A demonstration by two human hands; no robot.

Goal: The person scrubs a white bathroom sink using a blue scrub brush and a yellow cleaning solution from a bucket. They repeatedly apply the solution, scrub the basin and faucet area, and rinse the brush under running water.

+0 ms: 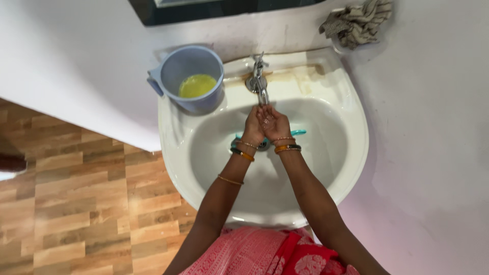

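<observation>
Where the two palms meet under the tap (259, 81), the person's hands are cupped together and hold nothing solid. The left hand (253, 127) and the right hand (275, 124) touch along their inner edges, fingers loosely curled and turned up, so the grip is a shallow open cup and not a clasp. Whether water is running into it is hard to tell; a faint glint shows on the right palm.

The tap stands at the middle of the sink's (351, 147) back rim, and its spout runs forward along the line from the back rim to the front, ending directly above the fingertips. The hands thus lie just in front of and below the spout, both about equally near it, with the right fingertips a touch closer.

Beneath the wrists, a teal thing (299, 133) lies flat in the bowl near the drain, its long axis running left to right across the sink, mostly hidden by the hands; its kind cannot be told. Bangles (288, 148) ring both wrists.

Further out, a blue-grey mug (188, 76) with yellow liquid in it sits on the sink's back left corner, well apart from the left hand. A crumpled cloth (359, 20) rests beyond the back right corner, on the white ledge.
</observation>
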